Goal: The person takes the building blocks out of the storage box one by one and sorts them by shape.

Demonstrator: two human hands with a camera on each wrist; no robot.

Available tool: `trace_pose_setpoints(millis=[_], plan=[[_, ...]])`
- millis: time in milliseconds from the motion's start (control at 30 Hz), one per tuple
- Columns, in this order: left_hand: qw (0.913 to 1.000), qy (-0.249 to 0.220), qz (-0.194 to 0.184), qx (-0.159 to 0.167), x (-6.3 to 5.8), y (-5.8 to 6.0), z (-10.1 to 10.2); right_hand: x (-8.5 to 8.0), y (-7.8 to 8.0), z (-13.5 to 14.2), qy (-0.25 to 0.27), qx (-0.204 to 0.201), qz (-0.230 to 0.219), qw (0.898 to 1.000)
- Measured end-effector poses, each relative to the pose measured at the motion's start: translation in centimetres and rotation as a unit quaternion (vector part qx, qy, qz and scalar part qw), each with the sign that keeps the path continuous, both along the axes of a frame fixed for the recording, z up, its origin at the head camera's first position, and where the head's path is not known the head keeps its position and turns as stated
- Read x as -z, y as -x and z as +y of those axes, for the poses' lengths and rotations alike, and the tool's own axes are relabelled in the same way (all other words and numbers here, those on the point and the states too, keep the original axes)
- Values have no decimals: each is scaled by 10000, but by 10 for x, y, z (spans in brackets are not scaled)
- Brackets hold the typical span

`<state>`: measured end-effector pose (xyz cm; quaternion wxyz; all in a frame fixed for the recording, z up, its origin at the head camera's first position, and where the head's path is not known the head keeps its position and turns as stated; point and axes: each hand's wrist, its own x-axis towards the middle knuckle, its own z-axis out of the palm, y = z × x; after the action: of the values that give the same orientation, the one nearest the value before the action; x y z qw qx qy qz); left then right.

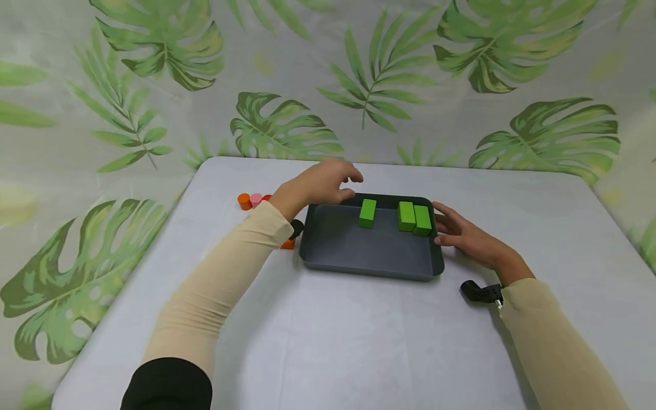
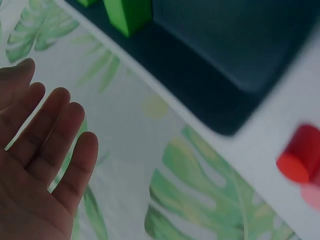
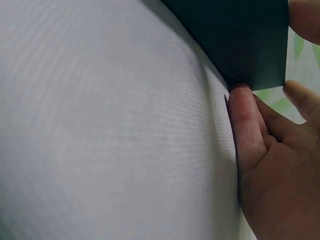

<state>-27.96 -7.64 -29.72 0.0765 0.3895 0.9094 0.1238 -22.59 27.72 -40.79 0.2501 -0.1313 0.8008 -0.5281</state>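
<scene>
A dark grey rectangular tray (image 1: 369, 250) rests on the white table with three green blocks in it. One green block (image 1: 367, 212) stands near the back wall; another block (image 1: 406, 216) and a third block (image 1: 422, 220) are side by side at the right end. Above the tray's back left rim is my left hand (image 1: 328, 181), fingers loosely bent and nothing held; the left wrist view shows its fingers spread. My right hand (image 1: 468, 239) touches the tray's right wall from outside, fingertips at the rim and little finger low beside the table.
Left of the tray lie an orange cylinder (image 1: 244, 201), a pink cylinder (image 1: 255, 200) and a red cylinder (image 2: 302, 150). An orange piece (image 1: 288, 244) lies partly hidden by my left wrist. A leaf-patterned cloth (image 1: 389, 136) hangs behind the table.
</scene>
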Motion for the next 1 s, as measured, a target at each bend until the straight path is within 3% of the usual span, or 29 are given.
trace_pose_setpoints(millis=[167, 433, 667, 1000], plan=[[9996, 99, -29, 261, 18, 2, 25, 0, 0, 0, -29, 36, -28, 10000], [9983, 492, -295, 77, 39, 4, 50, 1, 0, -1, -66, 43, -37, 10000], [9971, 757, -99, -2, 49, 3, 55, -1, 1, -1, -49, 15, -29, 10000], [9970, 748, -189, -105, 57, 2, 54, 0, 2, 0, 1, 12, -58, 10000]])
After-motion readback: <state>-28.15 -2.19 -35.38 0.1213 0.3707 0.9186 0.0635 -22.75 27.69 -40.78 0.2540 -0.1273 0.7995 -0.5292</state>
